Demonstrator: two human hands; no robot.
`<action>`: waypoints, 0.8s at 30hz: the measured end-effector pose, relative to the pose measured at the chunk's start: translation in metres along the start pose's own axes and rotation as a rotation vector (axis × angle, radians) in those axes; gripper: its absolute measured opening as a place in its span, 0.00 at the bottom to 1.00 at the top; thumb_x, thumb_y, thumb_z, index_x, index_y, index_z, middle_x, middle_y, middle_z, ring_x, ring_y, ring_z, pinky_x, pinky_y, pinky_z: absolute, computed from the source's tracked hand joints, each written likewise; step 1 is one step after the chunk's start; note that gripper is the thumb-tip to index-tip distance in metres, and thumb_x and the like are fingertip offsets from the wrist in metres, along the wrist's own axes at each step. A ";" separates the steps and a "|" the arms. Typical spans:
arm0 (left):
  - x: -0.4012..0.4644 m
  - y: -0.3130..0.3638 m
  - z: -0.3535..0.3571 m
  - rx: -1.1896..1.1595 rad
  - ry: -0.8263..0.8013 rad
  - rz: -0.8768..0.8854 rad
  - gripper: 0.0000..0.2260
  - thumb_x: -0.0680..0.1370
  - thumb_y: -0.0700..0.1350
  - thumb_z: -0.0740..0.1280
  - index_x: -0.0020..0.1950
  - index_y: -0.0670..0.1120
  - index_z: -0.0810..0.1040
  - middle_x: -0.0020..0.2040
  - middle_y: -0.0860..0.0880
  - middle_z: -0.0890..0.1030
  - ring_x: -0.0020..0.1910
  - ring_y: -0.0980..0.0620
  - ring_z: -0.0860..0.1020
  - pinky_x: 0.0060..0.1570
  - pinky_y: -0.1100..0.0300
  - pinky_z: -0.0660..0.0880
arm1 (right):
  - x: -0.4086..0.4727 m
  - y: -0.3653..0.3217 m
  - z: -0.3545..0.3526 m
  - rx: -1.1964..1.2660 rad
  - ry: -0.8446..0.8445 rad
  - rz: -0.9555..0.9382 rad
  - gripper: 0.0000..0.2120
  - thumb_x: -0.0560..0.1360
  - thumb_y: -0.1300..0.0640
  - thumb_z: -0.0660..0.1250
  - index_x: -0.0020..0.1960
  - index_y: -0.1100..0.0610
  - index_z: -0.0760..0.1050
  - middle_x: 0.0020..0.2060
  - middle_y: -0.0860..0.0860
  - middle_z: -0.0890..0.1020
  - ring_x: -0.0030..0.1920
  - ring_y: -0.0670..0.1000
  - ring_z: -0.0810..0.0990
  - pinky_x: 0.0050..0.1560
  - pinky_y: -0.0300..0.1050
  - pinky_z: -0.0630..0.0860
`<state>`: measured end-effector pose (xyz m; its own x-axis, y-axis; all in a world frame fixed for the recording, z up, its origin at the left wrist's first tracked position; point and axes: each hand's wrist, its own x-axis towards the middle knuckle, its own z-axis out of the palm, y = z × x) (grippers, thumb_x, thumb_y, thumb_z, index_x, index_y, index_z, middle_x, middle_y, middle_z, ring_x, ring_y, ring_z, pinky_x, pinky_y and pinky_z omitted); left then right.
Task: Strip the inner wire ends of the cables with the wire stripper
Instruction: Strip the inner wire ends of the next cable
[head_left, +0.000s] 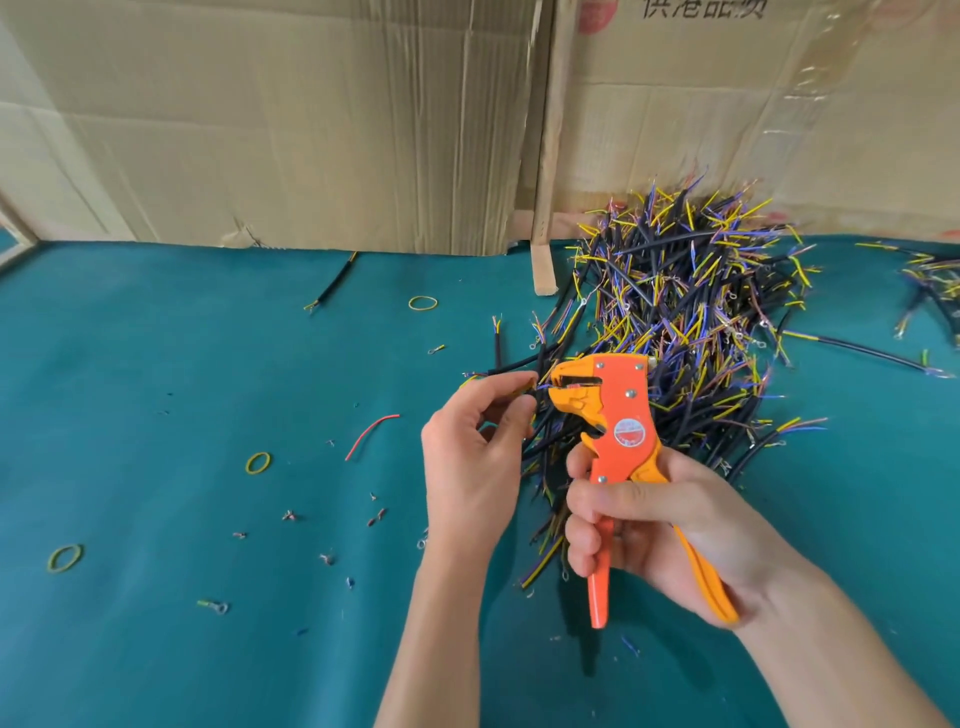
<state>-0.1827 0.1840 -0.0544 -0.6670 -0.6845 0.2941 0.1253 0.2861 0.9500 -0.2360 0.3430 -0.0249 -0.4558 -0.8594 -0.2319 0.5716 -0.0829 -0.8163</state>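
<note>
From my remote seat I see an orange and yellow-orange wire stripper (626, 410) carrying a round red and white label, its one handle orange and the other yellow-orange. The heap of short cables (685, 322) is black-sheathed with yellow, blue and purple inner wires, and it lies on a plain teal felt table cover (182, 389). On that teal I also count yellow-green rubber bands (258, 462), one loose red wire (371, 434), and plain brown cardboard sheets (311, 130) behind, one printed with dark characters.

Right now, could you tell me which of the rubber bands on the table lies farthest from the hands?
The green rubber band near the left edge; the two yellow rubber bands lie closer to the left hand.
</note>
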 end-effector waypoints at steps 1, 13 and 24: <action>0.000 0.000 0.000 0.002 0.001 0.000 0.10 0.78 0.37 0.71 0.52 0.51 0.85 0.41 0.56 0.84 0.40 0.54 0.81 0.46 0.60 0.76 | 0.001 0.000 0.001 0.015 0.004 -0.002 0.10 0.69 0.64 0.76 0.48 0.62 0.79 0.34 0.58 0.73 0.32 0.58 0.75 0.34 0.53 0.76; -0.002 -0.001 0.005 0.000 -0.050 -0.002 0.11 0.78 0.35 0.70 0.53 0.49 0.86 0.43 0.56 0.86 0.41 0.57 0.82 0.45 0.65 0.76 | 0.010 0.012 0.019 0.015 0.226 -0.094 0.23 0.66 0.54 0.79 0.29 0.55 0.63 0.22 0.50 0.60 0.18 0.48 0.59 0.20 0.37 0.60; -0.004 0.012 0.006 -0.030 0.195 -0.040 0.17 0.74 0.33 0.71 0.57 0.51 0.80 0.41 0.53 0.85 0.42 0.54 0.85 0.49 0.55 0.82 | 0.004 0.001 -0.007 0.265 -0.039 -0.214 0.24 0.59 0.62 0.84 0.51 0.61 0.78 0.40 0.60 0.77 0.39 0.60 0.78 0.44 0.54 0.80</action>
<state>-0.1829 0.1937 -0.0446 -0.5171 -0.8128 0.2683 0.1256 0.2380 0.9631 -0.2417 0.3426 -0.0304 -0.5608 -0.8267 -0.0454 0.6256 -0.3872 -0.6773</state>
